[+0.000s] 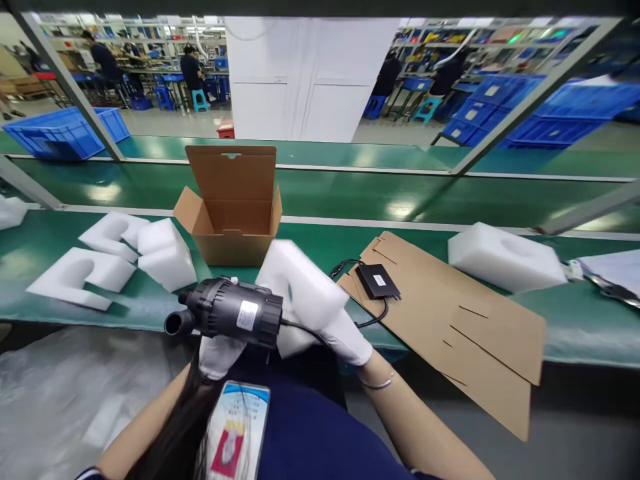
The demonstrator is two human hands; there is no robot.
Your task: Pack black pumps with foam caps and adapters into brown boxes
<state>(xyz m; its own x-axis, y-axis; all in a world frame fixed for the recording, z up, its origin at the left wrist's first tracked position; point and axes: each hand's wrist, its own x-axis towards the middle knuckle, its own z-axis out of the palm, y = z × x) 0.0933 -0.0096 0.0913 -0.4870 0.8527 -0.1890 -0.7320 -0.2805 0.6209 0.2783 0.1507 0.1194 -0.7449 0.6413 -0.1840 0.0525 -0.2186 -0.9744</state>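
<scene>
My left hand [219, 357], in a white glove, is closed round a black pump [230, 310] with a pale label and a stubby round outlet at its left end. Gripped in my gloved right hand [349, 338] is a white foam block [307, 287] with a cut-out, just right of the pump. The pump's cable [303, 327] runs behind that hand towards a small black box [378, 281], which lies on flat cardboard. Past the foam stands a brown cardboard box [233, 247] with its lid and side flaps up.
Several foam pieces [80, 273] lie on the green bench at left, and another foam block [505, 259] at right. Flat cardboard sheets [465, 333] overhang the front edge. Clear plastic [65, 393] fills the lower left. Slanted metal posts [495, 127] rise beyond; people sit farther off.
</scene>
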